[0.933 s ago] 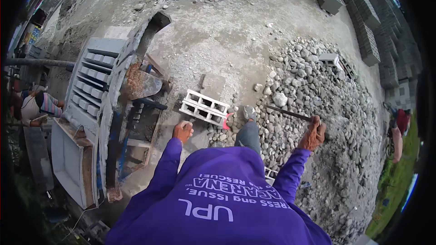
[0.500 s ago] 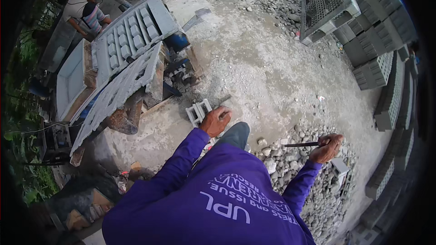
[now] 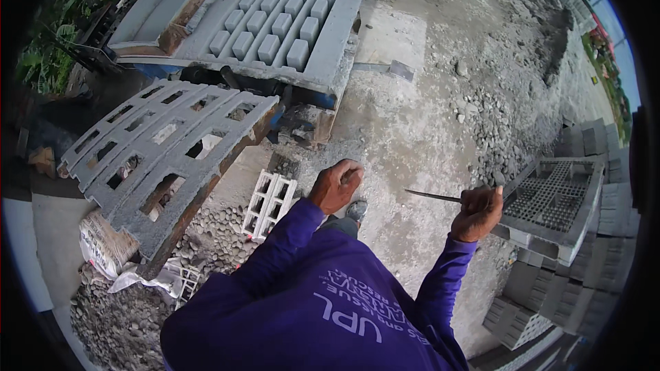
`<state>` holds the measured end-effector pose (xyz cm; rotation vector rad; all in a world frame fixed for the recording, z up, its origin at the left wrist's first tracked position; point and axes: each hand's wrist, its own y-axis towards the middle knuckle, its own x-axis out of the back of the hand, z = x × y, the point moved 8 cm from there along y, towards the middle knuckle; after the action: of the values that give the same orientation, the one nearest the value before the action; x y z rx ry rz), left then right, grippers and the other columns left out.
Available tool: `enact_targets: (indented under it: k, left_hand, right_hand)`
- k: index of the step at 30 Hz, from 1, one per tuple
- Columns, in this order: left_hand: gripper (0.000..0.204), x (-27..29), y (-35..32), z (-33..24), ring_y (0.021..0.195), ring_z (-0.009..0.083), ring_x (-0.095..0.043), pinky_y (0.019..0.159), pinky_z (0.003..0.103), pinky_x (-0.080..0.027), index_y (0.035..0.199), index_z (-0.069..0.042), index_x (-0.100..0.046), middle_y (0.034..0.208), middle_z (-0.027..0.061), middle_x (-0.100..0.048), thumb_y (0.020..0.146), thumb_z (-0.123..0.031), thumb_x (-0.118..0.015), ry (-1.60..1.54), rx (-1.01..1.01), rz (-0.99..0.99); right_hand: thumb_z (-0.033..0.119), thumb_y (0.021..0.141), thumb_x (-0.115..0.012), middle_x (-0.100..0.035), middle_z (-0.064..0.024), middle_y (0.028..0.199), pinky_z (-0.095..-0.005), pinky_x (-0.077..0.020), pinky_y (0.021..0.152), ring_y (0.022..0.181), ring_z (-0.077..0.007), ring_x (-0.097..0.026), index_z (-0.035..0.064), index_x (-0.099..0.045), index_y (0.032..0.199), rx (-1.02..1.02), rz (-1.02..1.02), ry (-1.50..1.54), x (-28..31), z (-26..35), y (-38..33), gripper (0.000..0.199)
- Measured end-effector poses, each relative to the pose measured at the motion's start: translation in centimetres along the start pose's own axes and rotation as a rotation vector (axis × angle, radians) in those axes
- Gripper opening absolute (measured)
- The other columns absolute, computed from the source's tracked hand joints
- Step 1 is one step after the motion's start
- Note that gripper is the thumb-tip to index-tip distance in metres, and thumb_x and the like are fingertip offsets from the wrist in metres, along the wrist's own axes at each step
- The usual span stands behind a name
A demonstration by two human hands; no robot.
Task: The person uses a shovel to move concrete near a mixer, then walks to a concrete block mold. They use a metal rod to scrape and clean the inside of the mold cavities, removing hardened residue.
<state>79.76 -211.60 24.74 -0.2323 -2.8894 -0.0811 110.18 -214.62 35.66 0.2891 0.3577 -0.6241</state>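
dark metal, thin and straight, that's the rod [image 3: 434, 196] in the right hand [image 3: 479, 213]. it looks like a slim bar or tool handle, dull and almost black, with a narrow tip at the free end. only the stretch sticking out of the fist shows, the rest is hidden inside the grip or behind the hand, so i can't tell what's on the other end.

its long axis runs nearly level across the head view, tilted a touch upward toward the left. the free end points to the person's left, toward the middle of the gravelly concrete ground [image 3: 412, 130], and it hangs in the air above that ground, not touching anything else.

right hand fingers are closed tight around the rod, fist raised out to the side at the end of a purple sleeve [image 3: 440, 282].

the left hand [image 3: 335, 185] is held out in front, fingers curled in loosely, holding nothing that i can see. it's just above and beside a small pale hollow block [image 3: 269, 204] lying on the ground, not touching it.

around that: a big grey mould pallet [image 3: 165, 144] with rectangular holes leaning on the left, a block-making machine [image 3: 275, 27] behind it with rows of grey blocks on top, and stacked hollow blocks [image 3: 557, 199] on the right, close behind the rod hand.
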Motion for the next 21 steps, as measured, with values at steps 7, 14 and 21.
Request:
enact_targets:
  k: [7, 14, 21]
  left_hand:
    - [0.025, 13.1, 0.8, -14.9, 0.079, 0.0188, -0.065, 0.07, 0.031, -0.052, 0.109, 0.001, -0.061, 0.091, 0.0136, -0.068, 0.096, -0.02, -0.06, 0.02, -0.151, -0.753]
    - [0.047, 18.6, -8.5, -21.3, 0.093, 0.0282, -0.065, 0.086, 0.04, -0.052, 0.113, 0.009, -0.057, 0.097, 0.0194, -0.066, 0.103, -0.032, -0.036, 0.638, -0.399, -1.616]
    - [0.052, 22.2, -5.6, -19.5, 0.094, 0.0242, -0.064, 0.092, 0.037, -0.049, 0.114, 0.001, -0.064, 0.106, 0.0136, -0.068, 0.101, -0.042, -0.04, 1.349, 0.541, -1.861]
  right_hand:
    - [0.031, 0.103, -0.041, -0.026, 0.0021, 0.054, -0.0278, -0.0248, 0.045, 0.044, -0.0098, -0.022, 0.0137, -0.031, 0.061, -0.095, 0.602, 0.298, -19.5, -1.8, 15.2, 0.047]
    - [0.039, 0.103, -0.036, -0.035, 0.0004, 0.052, -0.0304, -0.0289, 0.05, 0.044, -0.0109, -0.027, 0.0157, -0.035, 0.059, -0.096, 1.2, 0.47, -41.1, -3.2, 19.4, 0.049]
    - [0.039, 0.103, -0.033, -0.035, 0.0, 0.05, -0.0305, -0.0307, 0.053, 0.044, -0.0112, -0.029, 0.016, -0.035, 0.057, -0.399, 1.577, 0.427, -54.5, -13.2, 21.5, 0.052]
